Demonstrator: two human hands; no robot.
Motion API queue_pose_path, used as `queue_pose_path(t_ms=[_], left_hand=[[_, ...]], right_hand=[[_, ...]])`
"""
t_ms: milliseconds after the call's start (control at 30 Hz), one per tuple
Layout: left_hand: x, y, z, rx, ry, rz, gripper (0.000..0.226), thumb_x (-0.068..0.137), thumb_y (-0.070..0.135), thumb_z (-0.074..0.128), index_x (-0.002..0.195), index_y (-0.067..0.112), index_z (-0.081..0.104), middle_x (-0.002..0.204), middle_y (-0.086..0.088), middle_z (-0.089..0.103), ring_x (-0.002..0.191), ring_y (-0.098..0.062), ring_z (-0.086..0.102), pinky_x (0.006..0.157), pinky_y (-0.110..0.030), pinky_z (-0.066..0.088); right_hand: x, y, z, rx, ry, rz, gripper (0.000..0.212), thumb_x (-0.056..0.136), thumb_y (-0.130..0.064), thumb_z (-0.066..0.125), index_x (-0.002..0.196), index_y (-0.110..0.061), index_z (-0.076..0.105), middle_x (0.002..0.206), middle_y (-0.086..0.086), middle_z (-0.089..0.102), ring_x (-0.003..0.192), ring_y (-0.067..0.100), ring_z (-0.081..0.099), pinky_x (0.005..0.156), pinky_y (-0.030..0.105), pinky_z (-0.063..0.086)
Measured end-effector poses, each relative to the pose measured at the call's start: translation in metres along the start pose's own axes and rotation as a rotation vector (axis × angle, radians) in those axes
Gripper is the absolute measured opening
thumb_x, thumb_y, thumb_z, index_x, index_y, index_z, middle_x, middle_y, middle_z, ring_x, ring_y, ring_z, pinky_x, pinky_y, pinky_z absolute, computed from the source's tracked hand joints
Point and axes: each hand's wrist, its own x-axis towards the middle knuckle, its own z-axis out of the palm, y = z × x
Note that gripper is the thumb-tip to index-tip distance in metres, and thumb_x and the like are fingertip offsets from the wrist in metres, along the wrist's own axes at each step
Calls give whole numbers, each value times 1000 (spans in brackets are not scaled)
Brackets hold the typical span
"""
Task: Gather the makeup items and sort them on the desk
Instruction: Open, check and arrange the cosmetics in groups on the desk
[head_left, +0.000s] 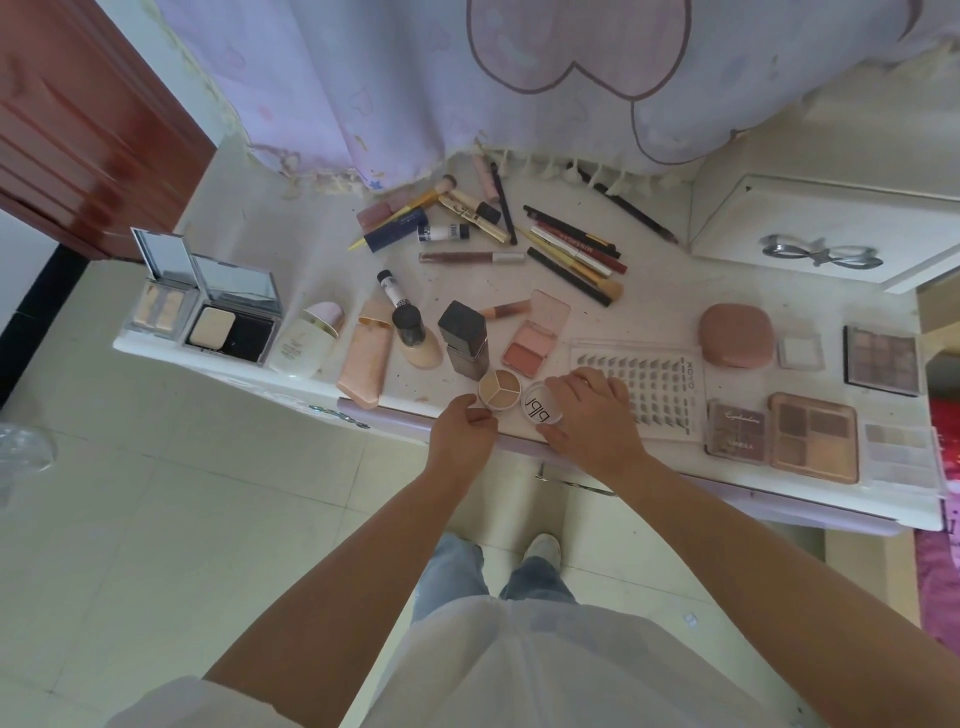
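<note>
Far left on the white tabletop (322, 249), two open mirrored powder compacts (205, 306) are seen side by side, then a cream pearly bottle lying down (306, 340), a peach squeeze tube (363, 356), a round foundation bottle with black cap (413, 338) and a square dark-capped glass bottle standing upright (464, 335). A loose heap of pencils, brushes and tubes (493, 228) is left unsorted toward the back. At the front edge, a small round three-shade concealer pot (500, 389) is pinched at its near rim by the left hand (462, 434), fingers curled, so the left grip is narrow and closed on the pot. Just beside it, touching or nearly so, its clear round lid with black lettering (540, 408) is covered along its right side by the right hand (589, 410); fingers are curled over the lid, though whether it is truly clamped or only pressed cannot be told. Pot and lid are judged light, stiff, smooth plastic, likely slippery; hold is best taken across the rims, with the soft exposed cream kept untouched. An open pink blush compact (530, 345) lies behind. Rightward, a clear tray of false lashes (660, 384), a rounded pink compact (735, 335) and several eyeshadow palettes (813, 436) are laid out in rows.
</note>
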Motion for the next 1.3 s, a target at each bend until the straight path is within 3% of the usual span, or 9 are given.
queue_pose_path(t_ms=[100,433,700,800,900,967,1067,1167,1300], left_hand=[[0,0,-1,-26,19,-6,42,84,1,51,126,5,46,112,-10,61,100,-24,55,85,-31,44],[3,0,-6,37,9,40,34,82,3,51,115,9,54,96,-1,60,82,-18,52,62,-19,41],[5,-5,-7,41,-17,41,38,84,4,50,121,11,50,109,-7,60,98,-26,56,77,-27,43],[1,-13,-8,225,9,85,43,86,7,48,129,6,44,118,-10,59,108,-29,55,89,-31,44],[-6,-21,-9,458,48,237,38,87,8,47,125,7,48,117,-10,59,109,-27,54,91,-31,41],[-9,-24,-8,560,53,318,37,87,9,48,124,8,49,120,-9,57,109,-25,53,91,-31,41],[-12,-22,-4,621,21,375,37,87,11,47,124,10,49,118,-9,56,107,-24,54,90,-33,43],[-16,-11,0,614,0,424,36,87,9,46,123,9,50,119,-10,56,107,-25,54,91,-33,43],[-23,6,6,451,-54,452,30,90,11,48,119,8,52,110,-4,59,90,-13,53,78,-16,37]], right_hand=[[3,-3,0,-3,14,33,53,37,-38,88,78,-11,68,71,0,69,75,20,67,73,30,27],[8,-10,3,102,-33,62,47,53,-27,84,89,-3,66,82,9,69,88,28,65,78,34,22],[3,-9,0,63,47,22,57,36,-32,89,82,-6,69,80,8,70,83,25,69,82,33,40],[-8,4,-6,141,45,27,59,41,-25,90,90,0,68,92,15,70,93,35,65,80,54,48],[-14,36,-15,111,-168,55,77,56,-31,84,121,-3,53,129,19,52,126,38,42,102,58,29],[-10,65,-20,36,-468,96,97,69,-51,69,144,-18,18,153,10,9,142,29,2,113,51,4],[5,92,-22,-74,-728,74,117,64,-65,64,144,-24,-11,150,11,-23,138,31,-21,112,52,-6],[19,90,-23,-92,-821,-14,122,63,-63,67,143,-20,-14,150,18,-17,139,35,-14,112,52,-5],[17,83,-30,-81,-713,-98,116,62,-60,68,144,-19,-3,147,16,8,138,31,7,114,47,2]])
